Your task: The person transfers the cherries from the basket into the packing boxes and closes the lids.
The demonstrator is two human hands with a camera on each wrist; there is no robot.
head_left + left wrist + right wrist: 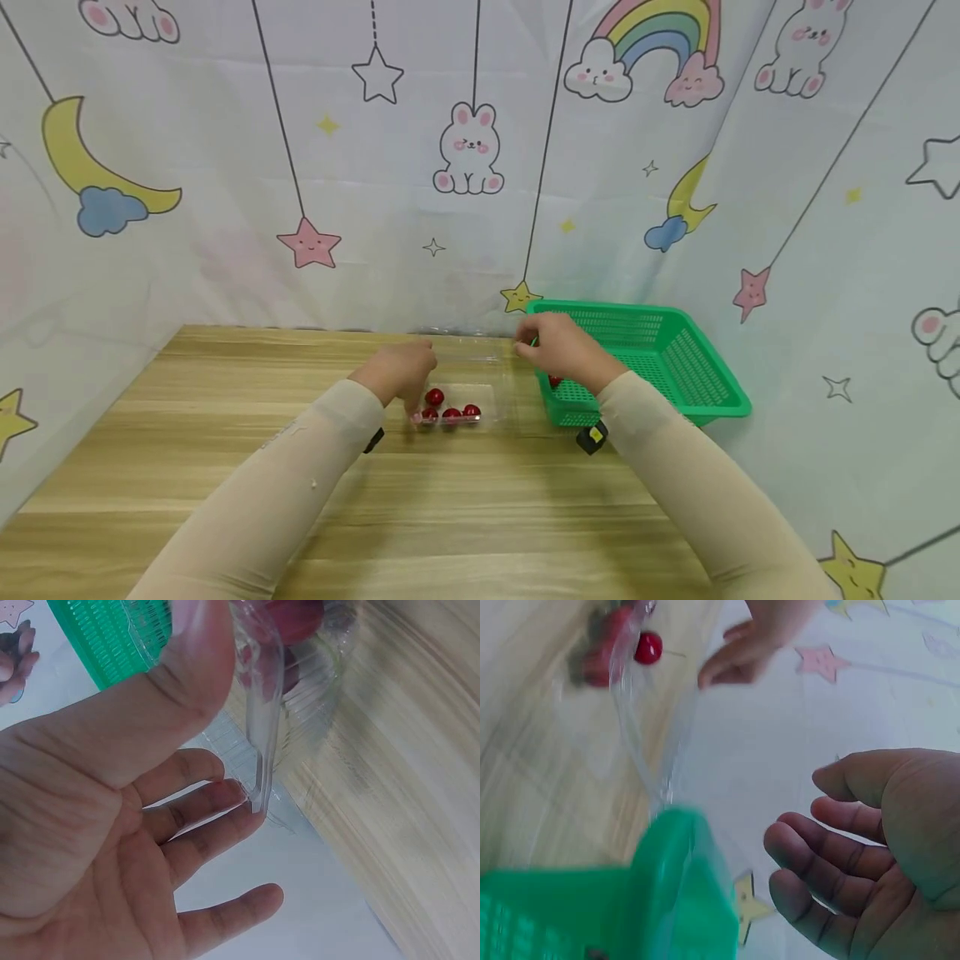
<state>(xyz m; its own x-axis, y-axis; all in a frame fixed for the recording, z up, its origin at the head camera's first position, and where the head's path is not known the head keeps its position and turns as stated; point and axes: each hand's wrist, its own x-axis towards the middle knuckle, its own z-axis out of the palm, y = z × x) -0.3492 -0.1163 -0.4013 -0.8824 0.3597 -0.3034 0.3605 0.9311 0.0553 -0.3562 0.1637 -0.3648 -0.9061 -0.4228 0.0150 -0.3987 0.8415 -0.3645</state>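
Observation:
A clear plastic box (487, 400) with its lid raised at the back holds several red cherries (435, 397). My left hand (397, 371) grips the box's left side; in the left wrist view, the thumb (199, 667) lies along the plastic rim and fingertips (244, 814) touch its edge. Over the left rim of a green basket (720, 383) hovers my right hand (558, 346). Its fingers (802, 847) are loosely curled with nothing between them in the right wrist view. One cherry (555, 381) shows inside the basket near its left wall.
Both the box and the basket stand on a wood-grain table (435, 517), near its back edge. Behind them hangs a white patterned curtain (405, 275). A cherry (649, 647) with a stem shows in the box in the right wrist view.

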